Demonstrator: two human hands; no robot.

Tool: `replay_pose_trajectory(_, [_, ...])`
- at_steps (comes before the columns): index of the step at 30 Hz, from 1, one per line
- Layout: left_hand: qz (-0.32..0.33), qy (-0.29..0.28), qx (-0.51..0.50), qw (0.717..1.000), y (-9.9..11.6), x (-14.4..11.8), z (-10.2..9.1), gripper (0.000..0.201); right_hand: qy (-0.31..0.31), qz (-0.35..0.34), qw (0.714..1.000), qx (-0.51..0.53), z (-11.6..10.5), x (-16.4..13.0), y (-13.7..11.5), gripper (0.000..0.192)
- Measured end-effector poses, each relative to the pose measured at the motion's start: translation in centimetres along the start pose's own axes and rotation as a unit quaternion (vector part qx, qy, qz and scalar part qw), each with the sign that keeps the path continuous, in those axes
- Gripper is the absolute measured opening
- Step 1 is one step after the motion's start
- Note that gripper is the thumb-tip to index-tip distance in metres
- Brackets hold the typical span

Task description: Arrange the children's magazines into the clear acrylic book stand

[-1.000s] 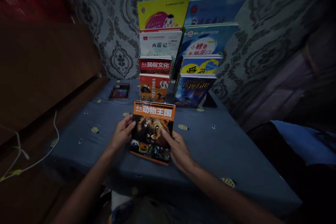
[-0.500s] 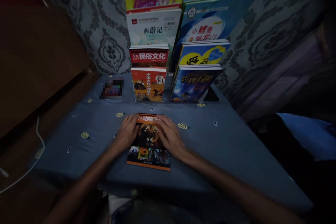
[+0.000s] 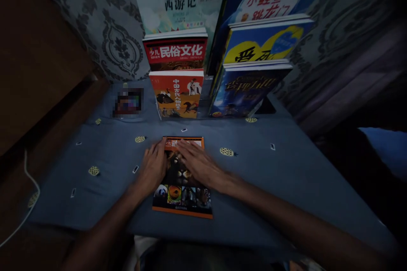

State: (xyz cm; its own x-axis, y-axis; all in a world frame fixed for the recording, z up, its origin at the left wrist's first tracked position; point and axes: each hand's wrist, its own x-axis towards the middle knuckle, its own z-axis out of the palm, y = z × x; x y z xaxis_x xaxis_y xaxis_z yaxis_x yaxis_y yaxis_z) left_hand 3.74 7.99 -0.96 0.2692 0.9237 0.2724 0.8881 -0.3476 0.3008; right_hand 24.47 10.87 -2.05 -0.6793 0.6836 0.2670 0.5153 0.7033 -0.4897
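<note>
An orange book with a lion on its cover (image 3: 182,197) lies flat on the blue patterned cloth (image 3: 273,178) in front of me. My left hand (image 3: 153,167) rests on the book's left edge, fingers stretched toward its top. Flat across the upper part of the cover lies my right hand (image 3: 197,163), fingers spread. Neither hand grips the book.
Behind the book, a stepped rack holds two columns of upright books, with an orange one (image 3: 177,98) and a dark blue one (image 3: 244,93) at the front. A small blurred object (image 3: 127,102) sits at the back left. A white cable (image 3: 19,224) hangs at the left. Patterned wallpaper is behind.
The book was held up tilted in both hands, then laid flat on the cloth. Both hands now press on it, and the view has moved closer to the rack.
</note>
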Motion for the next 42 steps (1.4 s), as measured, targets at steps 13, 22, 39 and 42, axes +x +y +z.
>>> replay_pose_trajectory(13, [0.022, -0.058, 0.009, 0.998, -0.3, 0.9, -0.7, 0.047, 0.100, 0.066, 0.992, 0.048, -3.4, -2.7, 3.1, 0.044])
replay_pose_trajectory(22, [0.086, -0.083, 0.056, 0.991, -0.9, 2.7, -1.1, 0.048, 0.137, 0.098, 0.977, 0.134, -4.1, -2.9, 4.4, 0.040])
replay_pose_trajectory(39, [0.219, -0.173, -0.036, 0.959, 4.9, 3.2, 0.3, 0.055, 0.124, 0.077, 0.977, 0.155, -4.2, -2.9, 4.8, 0.044])
replay_pose_trajectory(42, [0.236, -0.202, -0.054, 0.949, 5.3, 1.9, -0.5, 0.062, 0.117, 0.065, 0.981, 0.141, -4.0, -3.1, 5.1, 0.046])
